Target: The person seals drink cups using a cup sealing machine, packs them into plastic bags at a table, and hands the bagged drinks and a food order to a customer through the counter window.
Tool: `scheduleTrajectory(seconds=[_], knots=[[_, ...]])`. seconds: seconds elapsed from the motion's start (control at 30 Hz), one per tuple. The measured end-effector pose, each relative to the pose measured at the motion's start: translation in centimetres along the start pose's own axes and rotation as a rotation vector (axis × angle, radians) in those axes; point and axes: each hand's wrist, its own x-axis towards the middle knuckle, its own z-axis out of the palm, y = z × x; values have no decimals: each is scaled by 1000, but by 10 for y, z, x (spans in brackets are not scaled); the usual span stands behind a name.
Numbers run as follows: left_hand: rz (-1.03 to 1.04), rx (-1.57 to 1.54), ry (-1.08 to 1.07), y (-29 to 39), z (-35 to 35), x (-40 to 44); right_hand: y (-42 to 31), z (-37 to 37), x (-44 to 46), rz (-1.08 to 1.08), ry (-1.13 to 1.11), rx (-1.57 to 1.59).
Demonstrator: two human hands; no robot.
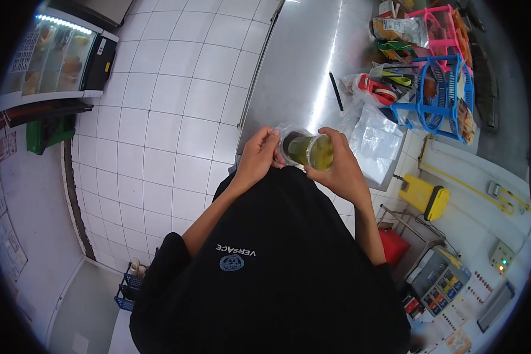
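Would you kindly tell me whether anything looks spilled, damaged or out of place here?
Nothing stands out as spilled or damaged. The one slightly odd thing is a thin black stick lying loose on the steel table, outside the blue basket that holds other things. The cup in the right hand shows no visible leak.

left hand [259,158] pinching clear plastic bag [285,129]. right hand [341,168] wrapped around cup [320,153] with green contents; cup tilted, one end against bag. both hands by edge of metal surface [295,59]. black pen [336,91] on it, red tape dispenser [370,87] near blue basket [453,88].
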Motion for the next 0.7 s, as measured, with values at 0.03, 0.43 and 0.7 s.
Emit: scheduleTrajectory(seconds=[0.03, 0.43, 0.7], knots=[[7, 36, -26, 3, 3, -2, 0, 4, -1, 3, -6, -1], [90, 190, -101, 15, 11, -5, -1, 25, -10, -24, 87, -87], [153, 257, -84, 9, 19, -5, 84, 42, -25, 438, 95, 694]])
